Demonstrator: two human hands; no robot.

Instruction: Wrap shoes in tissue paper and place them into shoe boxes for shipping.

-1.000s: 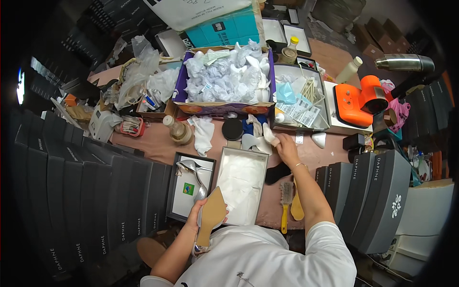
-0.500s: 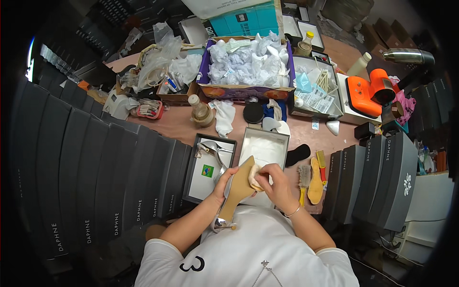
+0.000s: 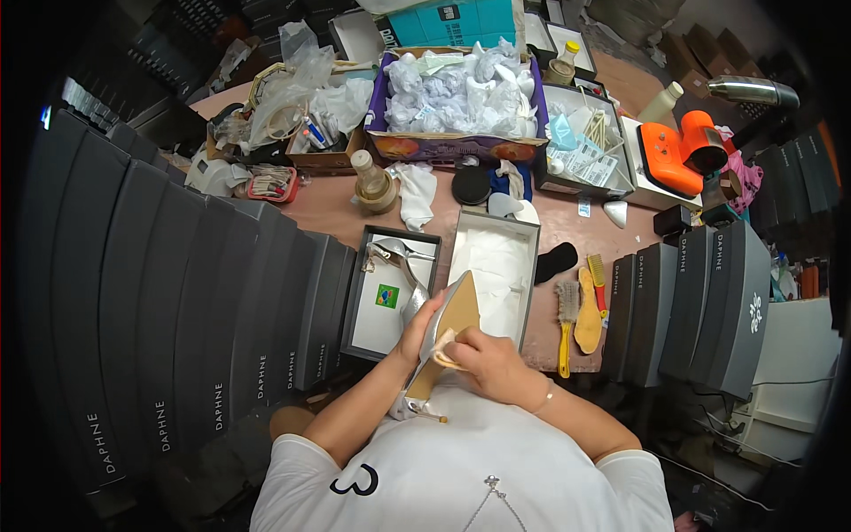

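Observation:
A silver high-heeled shoe (image 3: pixel 460 309) is tilted in front of my chest, its tan sole turned up and its heel toward my shirt. My left hand (image 3: pixel 417 335) grips it along its left side. Fingers of my right hand (image 3: pixel 490 362) are closed on a cream cloth (image 3: pixel 444 346), pressed against the middle of the sole. Beyond my left hand, a second silver shoe (image 3: pixel 410 277) lies in a grey shoe box (image 3: pixel 356 306) with a green square label (image 3: pixel 387 296). Next to that box lies a white-lined box part (image 3: pixel 492 253), partly hidden by the held shoe.
Tall stacks of dark shoe boxes stand at left (image 3: pixel 182 301) and right (image 3: pixel 700 301). Brushes (image 3: pixel 567 319) and a tan insole-shaped piece (image 3: pixel 587 315) lie right of my hands. Farther back are a glass bottle (image 3: pixel 375 186), a purple carton (image 3: pixel 456 146) of crumpled wrapping and an orange device (image 3: pixel 667 167).
My right hand has moved left and toward me, carrying the cloth from the sole's right edge to its middle. The shoe has turned steeper. The whole view has shifted slightly.

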